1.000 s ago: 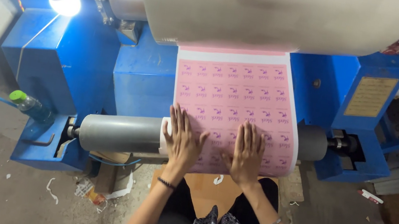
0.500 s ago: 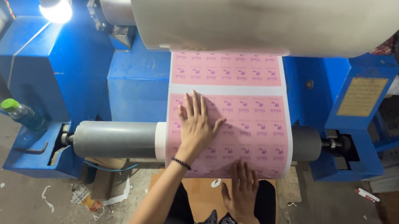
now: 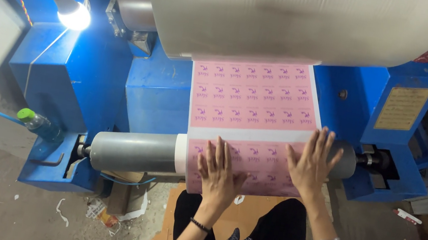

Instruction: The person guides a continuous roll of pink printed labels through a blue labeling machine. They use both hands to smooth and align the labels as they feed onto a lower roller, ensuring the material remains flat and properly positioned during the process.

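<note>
We see a bare lamp (image 3: pixel 73 13) burning white at upper left, blown out and haloed. Right of the lamp, the big steel drum (image 3: pixel 302 18) carries streaky glare. Below the lamp the floor stays dim; edges bend slightly.

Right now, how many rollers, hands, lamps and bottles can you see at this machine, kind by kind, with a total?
Rollers: 3, the big shiny drum, the grey roller bearing the pink printed web, and a small steel one behind.
Hands: 2, left hand and right hand, both flat on the web.
Lamps: 1, lit.
Bottles: 1, green-capped.
Total: 7
</note>
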